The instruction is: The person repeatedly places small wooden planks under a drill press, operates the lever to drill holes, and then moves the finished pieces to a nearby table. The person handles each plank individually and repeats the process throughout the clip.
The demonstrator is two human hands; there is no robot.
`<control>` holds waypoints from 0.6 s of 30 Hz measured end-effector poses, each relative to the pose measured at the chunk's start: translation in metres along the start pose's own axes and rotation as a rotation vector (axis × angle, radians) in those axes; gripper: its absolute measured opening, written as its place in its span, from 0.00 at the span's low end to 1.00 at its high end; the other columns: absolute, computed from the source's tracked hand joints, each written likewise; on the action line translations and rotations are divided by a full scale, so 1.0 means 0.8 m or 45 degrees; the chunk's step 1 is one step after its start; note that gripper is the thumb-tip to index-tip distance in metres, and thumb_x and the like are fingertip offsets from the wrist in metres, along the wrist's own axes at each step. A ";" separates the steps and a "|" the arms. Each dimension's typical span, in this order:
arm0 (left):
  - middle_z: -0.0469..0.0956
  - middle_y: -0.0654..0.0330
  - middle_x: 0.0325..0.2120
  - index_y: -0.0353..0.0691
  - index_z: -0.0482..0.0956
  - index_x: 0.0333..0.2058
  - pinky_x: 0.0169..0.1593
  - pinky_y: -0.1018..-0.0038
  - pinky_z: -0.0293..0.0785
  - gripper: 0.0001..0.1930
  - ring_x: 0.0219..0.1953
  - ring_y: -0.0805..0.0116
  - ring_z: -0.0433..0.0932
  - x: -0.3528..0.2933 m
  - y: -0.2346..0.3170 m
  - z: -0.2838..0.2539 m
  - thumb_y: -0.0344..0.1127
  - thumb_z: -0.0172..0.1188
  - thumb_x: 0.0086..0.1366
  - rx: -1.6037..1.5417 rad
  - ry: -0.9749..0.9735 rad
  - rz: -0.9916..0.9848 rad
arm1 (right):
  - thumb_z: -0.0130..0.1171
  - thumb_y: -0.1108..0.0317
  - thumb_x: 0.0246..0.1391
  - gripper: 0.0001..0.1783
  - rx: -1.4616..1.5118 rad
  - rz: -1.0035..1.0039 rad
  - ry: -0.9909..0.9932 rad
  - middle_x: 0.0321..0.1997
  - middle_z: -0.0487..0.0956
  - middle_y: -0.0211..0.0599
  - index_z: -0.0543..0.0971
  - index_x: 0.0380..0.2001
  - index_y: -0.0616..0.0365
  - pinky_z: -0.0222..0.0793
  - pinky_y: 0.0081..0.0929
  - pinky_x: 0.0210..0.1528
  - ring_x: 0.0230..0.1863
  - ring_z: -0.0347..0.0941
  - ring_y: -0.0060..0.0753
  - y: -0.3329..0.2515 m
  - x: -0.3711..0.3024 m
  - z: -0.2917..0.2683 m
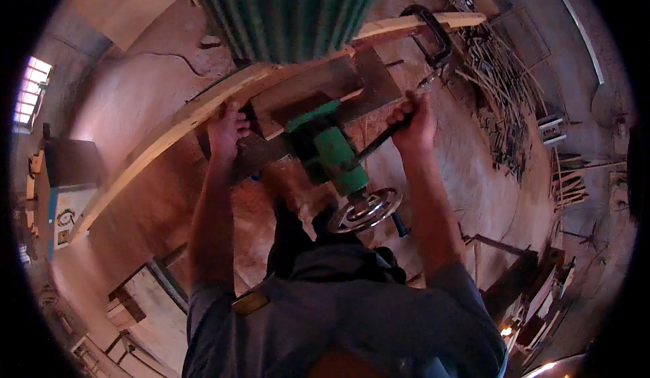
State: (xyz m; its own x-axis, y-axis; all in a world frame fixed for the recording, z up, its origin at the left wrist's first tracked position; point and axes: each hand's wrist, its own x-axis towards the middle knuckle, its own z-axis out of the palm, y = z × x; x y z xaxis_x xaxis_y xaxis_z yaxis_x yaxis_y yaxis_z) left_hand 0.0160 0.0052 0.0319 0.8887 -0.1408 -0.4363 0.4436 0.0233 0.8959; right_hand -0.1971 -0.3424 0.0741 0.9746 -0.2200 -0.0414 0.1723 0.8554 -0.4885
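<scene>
My right hand [414, 122] is closed around a dark lever [379, 141] that runs down to the green machine body [335, 154]. A shiny handwheel [365, 212] with a dark crank grip sits at the near end of this body. My left hand [228, 133] rests at the near side of a long pale wooden plank [172, 126], fingers apart and slightly bent, gripping nothing that shows. The plank crosses the machine's wooden table [305, 94], and at its far right end a dark C-clamp [437, 39] is fastened over it. A ribbed green motor housing [284, 12] hides part of the plank.
A heap of thin wood offcuts [501, 100] lies on the floor to the right. At the left stands a box-shaped unit with a dial [66, 217]. Boards [152, 303] lie at lower left, and more timber [542, 297] is stacked at lower right.
</scene>
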 end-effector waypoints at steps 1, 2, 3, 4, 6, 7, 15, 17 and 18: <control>0.74 0.58 0.27 0.38 0.71 0.43 0.22 0.75 0.73 0.19 0.22 0.70 0.75 0.002 -0.001 -0.005 0.45 0.60 0.61 0.011 0.016 0.010 | 0.48 0.52 0.61 0.18 -0.081 0.026 -0.241 0.32 0.74 0.33 0.72 0.39 0.58 0.71 0.33 0.42 0.34 0.72 0.30 -0.002 0.011 0.030; 0.74 0.58 0.26 0.38 0.71 0.43 0.22 0.75 0.73 0.18 0.22 0.71 0.74 -0.002 0.001 0.001 0.45 0.59 0.61 0.027 0.022 0.008 | 0.49 0.52 0.59 0.17 -0.635 0.019 -0.303 0.29 0.74 0.35 0.73 0.35 0.57 0.72 0.36 0.40 0.32 0.73 0.34 0.025 0.015 0.088; 0.73 0.59 0.26 0.39 0.72 0.42 0.22 0.75 0.73 0.18 0.22 0.71 0.74 -0.006 -0.001 0.000 0.45 0.59 0.61 0.064 0.022 0.004 | 0.50 0.53 0.57 0.16 -1.564 0.050 -0.320 0.26 0.75 0.37 0.74 0.32 0.56 0.72 0.38 0.38 0.30 0.75 0.39 0.094 0.012 0.162; 0.73 0.59 0.26 0.39 0.72 0.43 0.22 0.75 0.73 0.17 0.21 0.72 0.74 -0.005 -0.007 -0.001 0.45 0.58 0.61 0.069 -0.041 0.014 | 0.52 0.53 0.56 0.16 -2.231 0.051 -0.472 0.23 0.76 0.39 0.75 0.28 0.55 0.72 0.41 0.36 0.28 0.76 0.43 0.156 -0.001 0.222; 0.73 0.60 0.26 0.39 0.72 0.43 0.21 0.76 0.72 0.17 0.20 0.73 0.73 0.007 -0.005 -0.013 0.45 0.57 0.62 0.057 -0.136 0.084 | 0.55 0.52 0.53 0.17 -2.524 0.068 -0.468 0.21 0.77 0.44 0.76 0.24 0.56 0.71 0.45 0.33 0.28 0.76 0.51 0.206 -0.005 0.285; 0.74 0.58 0.27 0.39 0.72 0.43 0.23 0.74 0.72 0.17 0.22 0.70 0.74 0.008 -0.003 -0.015 0.45 0.56 0.62 0.077 -0.129 0.130 | 0.55 0.53 0.53 0.17 -2.431 0.040 -0.498 0.22 0.77 0.44 0.77 0.26 0.56 0.71 0.44 0.33 0.29 0.76 0.51 0.205 -0.004 0.284; 0.79 0.47 0.34 0.37 0.76 0.46 0.40 0.62 0.73 0.18 0.36 0.51 0.78 0.000 -0.023 0.006 0.43 0.53 0.63 0.443 0.258 0.526 | 0.56 0.55 0.58 0.20 -1.808 -0.239 0.002 0.43 0.79 0.33 0.76 0.45 0.59 0.71 0.29 0.46 0.42 0.75 0.25 0.019 0.024 0.255; 0.79 0.47 0.37 0.37 0.75 0.47 0.45 0.62 0.72 0.18 0.40 0.48 0.77 0.021 -0.036 0.008 0.42 0.52 0.63 0.494 0.380 0.579 | 0.52 0.52 0.58 0.20 -1.972 -0.538 0.297 0.35 0.78 0.32 0.77 0.40 0.60 0.68 0.27 0.42 0.37 0.72 0.23 -0.123 0.060 0.272; 0.79 0.48 0.38 0.37 0.75 0.47 0.46 0.63 0.72 0.18 0.41 0.48 0.77 -0.012 -0.016 0.003 0.42 0.52 0.64 0.500 0.413 0.584 | 0.49 0.51 0.59 0.21 -2.130 -0.815 0.257 0.32 0.77 0.30 0.77 0.37 0.60 0.66 0.28 0.41 0.35 0.70 0.25 -0.181 0.065 0.321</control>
State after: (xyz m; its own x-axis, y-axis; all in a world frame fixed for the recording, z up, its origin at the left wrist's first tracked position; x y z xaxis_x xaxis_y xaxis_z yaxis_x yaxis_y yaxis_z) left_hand 0.0018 0.0037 0.0252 0.9936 0.1026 0.0467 -0.0068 -0.3594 0.9332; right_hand -0.1345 -0.3578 0.3665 0.7691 -0.4485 0.4553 0.0394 -0.6778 -0.7342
